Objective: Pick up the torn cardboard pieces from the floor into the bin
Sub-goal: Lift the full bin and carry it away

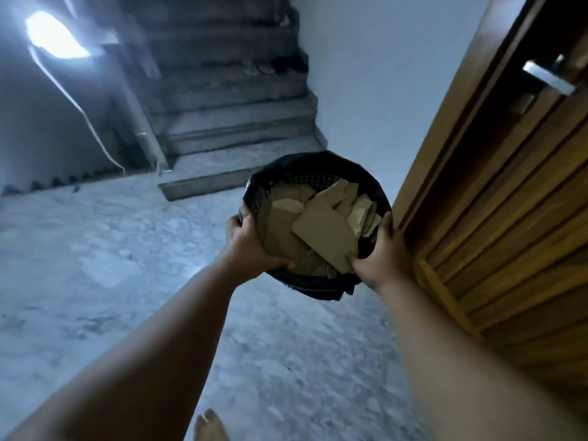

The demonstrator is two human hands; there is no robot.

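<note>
A person's two bare arms reach forward, holding a round black mesh bin (310,173) in the air between the hands. The left hand (251,246) grips the rim on its side, fingers curled over the edge. The right hand (383,256) grips the opposite rim the same way, so both are clamped on the bin.

Between the hands, inside the bin, lie the torn cardboard pieces (321,230). They are brown, flat and overlapping, and fill the bin nearly to the rim. No loose pieces show on the grey concrete floor (95,265) below the hands, so the picking up looks finished or close to it.

The cardboard seems light and fairly stiff, with ragged edges; a piece would be easiest to pinch by one edge. The bin looks like light, thin plastic that may flex, so holding two opposite sides of the rim suits it.

Beyond the hands rise stairs (238,122). Just right of the right hand stands a wooden door (509,233). A bare foot (208,424) shows below the arms.
</note>
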